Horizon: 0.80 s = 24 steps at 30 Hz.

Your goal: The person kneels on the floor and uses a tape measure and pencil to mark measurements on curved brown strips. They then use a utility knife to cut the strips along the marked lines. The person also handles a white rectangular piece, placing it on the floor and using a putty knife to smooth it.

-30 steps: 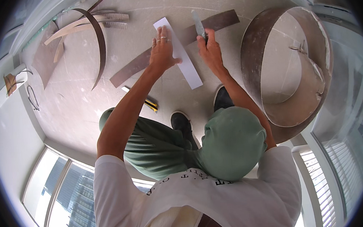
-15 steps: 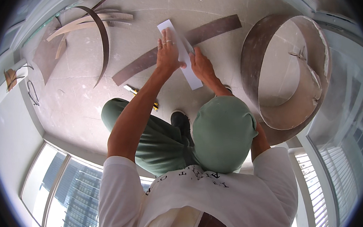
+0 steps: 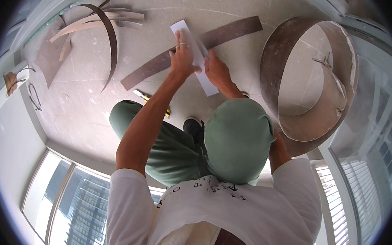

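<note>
A white flat strip lies slantwise across a long brown strip on the floor. My left hand presses down on the white strip, its fingers stretched out and thumb spread to the side. Against the strip's right edge, my right hand is closed, with its fingertips at the brown strip. Something thin and greyish shows at those fingertips, too blurred to name. A yellow-and-black utility knife rests on the floor near my left forearm, which partly covers it.
A large coil of brown sheet stands at the right, tied with string. Curved offcut strips and a brown sheet piece lie at the far left. Dark cord sits by the left wall. My shoe is just below the work.
My right hand has shifted very slightly, staying along the white strip's edge. My left hand keeps its place on the strip. My right knee has moved a little to the left.
</note>
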Tool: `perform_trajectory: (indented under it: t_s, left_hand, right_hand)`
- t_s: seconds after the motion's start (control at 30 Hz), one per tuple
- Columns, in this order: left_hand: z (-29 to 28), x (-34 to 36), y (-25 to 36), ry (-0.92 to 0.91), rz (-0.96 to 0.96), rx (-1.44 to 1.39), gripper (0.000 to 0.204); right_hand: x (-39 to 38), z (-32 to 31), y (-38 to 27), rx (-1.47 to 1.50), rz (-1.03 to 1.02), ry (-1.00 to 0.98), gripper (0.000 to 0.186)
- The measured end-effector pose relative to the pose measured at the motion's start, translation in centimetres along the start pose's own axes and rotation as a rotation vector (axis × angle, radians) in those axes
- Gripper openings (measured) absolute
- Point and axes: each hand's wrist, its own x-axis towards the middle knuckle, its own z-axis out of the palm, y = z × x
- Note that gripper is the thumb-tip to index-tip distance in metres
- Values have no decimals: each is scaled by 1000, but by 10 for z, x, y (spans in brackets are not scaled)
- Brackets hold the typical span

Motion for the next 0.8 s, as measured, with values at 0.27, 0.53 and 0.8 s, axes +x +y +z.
perform_trajectory:
  t_s: [0.27,0.53,0.8]
  left_hand:
    - [9,-1,-10,93,11,-137,131]
    - [-3,-7,0,84,-23,-178,117]
    - [10,0,-8,44,-40,78,139]
  right_hand:
    - [5,-17,-15,-75,98,-154,23]
    - [3,-9,-12,-97,162,-178,24]
    - [-27,-5,8,-57,211,-252,35]
